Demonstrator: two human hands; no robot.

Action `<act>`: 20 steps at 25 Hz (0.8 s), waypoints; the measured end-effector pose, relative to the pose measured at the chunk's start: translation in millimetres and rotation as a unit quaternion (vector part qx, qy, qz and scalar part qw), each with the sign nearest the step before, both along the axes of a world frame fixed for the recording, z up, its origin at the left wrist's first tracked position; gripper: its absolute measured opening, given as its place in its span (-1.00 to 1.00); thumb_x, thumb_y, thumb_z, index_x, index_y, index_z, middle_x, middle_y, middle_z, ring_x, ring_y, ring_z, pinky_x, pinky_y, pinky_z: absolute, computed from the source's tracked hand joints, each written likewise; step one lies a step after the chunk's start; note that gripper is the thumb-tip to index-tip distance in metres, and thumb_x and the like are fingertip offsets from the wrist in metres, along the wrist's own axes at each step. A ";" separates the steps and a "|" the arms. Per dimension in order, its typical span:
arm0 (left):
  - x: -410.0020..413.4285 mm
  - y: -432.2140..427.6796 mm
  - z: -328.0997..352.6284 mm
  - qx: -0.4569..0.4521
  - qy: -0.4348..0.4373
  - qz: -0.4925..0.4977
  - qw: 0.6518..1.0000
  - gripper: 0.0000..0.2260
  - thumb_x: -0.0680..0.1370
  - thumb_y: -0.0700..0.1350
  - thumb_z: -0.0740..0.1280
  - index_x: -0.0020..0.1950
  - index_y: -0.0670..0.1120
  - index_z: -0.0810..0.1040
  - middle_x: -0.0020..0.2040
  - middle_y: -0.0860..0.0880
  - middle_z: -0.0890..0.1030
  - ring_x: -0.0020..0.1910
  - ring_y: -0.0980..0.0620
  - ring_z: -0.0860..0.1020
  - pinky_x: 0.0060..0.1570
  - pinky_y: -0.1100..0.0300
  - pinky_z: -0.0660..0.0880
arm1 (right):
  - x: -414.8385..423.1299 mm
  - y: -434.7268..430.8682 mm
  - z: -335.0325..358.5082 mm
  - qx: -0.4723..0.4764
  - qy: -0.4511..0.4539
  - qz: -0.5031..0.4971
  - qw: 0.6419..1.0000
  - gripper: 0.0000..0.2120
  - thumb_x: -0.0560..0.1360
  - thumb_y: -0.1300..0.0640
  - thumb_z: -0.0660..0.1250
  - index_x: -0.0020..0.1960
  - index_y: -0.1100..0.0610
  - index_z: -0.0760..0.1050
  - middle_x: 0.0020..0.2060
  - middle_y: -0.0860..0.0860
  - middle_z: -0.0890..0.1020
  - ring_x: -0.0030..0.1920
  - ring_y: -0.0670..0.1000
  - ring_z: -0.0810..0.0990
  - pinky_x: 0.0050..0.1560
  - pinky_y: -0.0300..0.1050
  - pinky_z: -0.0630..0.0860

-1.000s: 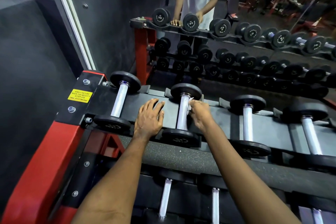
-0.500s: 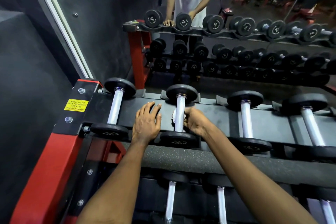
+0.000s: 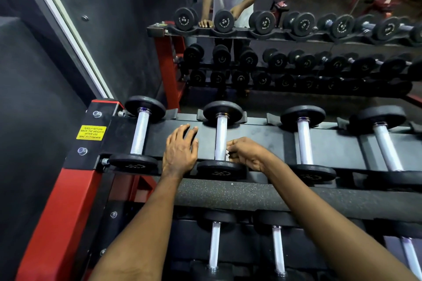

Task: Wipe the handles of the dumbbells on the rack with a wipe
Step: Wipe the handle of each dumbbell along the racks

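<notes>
Since a second ago my right hand [image 3: 246,154] has slid from the far end of the second dumbbell's handle [image 3: 221,139] down to its near end, close against the near plate [image 3: 220,170]. My left hand [image 3: 181,148] has stayed where it was.

Furthest left, beside the yellow sticker [image 3: 91,132], the first dumbbell's handle [image 3: 139,134] lies bare at the end of the rack [image 3: 262,138]. My left hand comes next, lying palm down on the rack's black tray between the first two dumbbells. Its fingers are straight and hold nothing, so it is only steadying me. Then comes the second dumbbell's handle, its long axis running straight away from me from the near plate to the far one. The wipe [image 3: 227,155] shows only as a small white scrap against the right side of that handle's lower end. My right hand is curled over it and pinches it in the fingertips.

Further right, the third dumbbell's handle [image 3: 304,143] and the fourth dumbbell's handle [image 3: 386,146] lie parallel to this one, each well apart from its neighbour.

I judge this handle nearly finished. The next one lies directly to the right of my right hand, which already has the wipe and is the nearer of the two. The move is therefore a sideways shift across the handles, then a stroke along the axis, away from me and back.
</notes>
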State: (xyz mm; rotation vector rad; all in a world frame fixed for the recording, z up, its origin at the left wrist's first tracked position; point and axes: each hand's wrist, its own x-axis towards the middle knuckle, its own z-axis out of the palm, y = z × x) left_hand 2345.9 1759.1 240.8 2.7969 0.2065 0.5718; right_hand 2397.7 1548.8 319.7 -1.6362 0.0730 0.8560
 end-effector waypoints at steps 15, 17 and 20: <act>0.7 0.5 -1.6 0.003 -0.009 -0.001 1.000 -0.64 0.65 0.01 0.19 0.44 -0.01 0.45 0.40 -0.09 0.45 0.37 -0.08 0.39 0.37 -0.07 0.34 | -20.7 -18.7 4.2 -0.049 -0.098 0.011 0.994 -0.88 0.48 0.36 0.41 -0.07 0.19 0.54 -0.16 0.00 0.62 -0.31 -0.15 0.54 -0.36 -0.36 0.46; 1.2 0.6 -2.1 0.003 -0.009 -0.002 1.000 -0.65 0.65 0.01 0.20 0.44 -0.01 0.44 0.41 -0.10 0.45 0.37 -0.09 0.39 0.37 -0.09 0.35 | -22.1 -17.6 2.1 -0.073 -0.154 0.021 0.985 -0.89 0.45 0.32 0.45 -0.11 0.16 0.58 -0.22 0.06 0.63 -0.32 -0.11 0.54 -0.30 -0.29 0.50; 1.6 0.8 -2.3 -0.002 -0.005 -0.002 1.000 -0.64 0.65 0.01 0.20 0.44 -0.01 0.45 0.41 -0.11 0.45 0.38 -0.10 0.39 0.38 -0.10 0.35 | -22.1 -12.5 4.6 -0.147 -0.261 0.043 0.953 -0.94 0.40 0.23 0.50 -0.18 0.10 0.65 -0.26 -0.01 0.70 -0.25 -0.10 0.63 -0.15 -0.15 0.59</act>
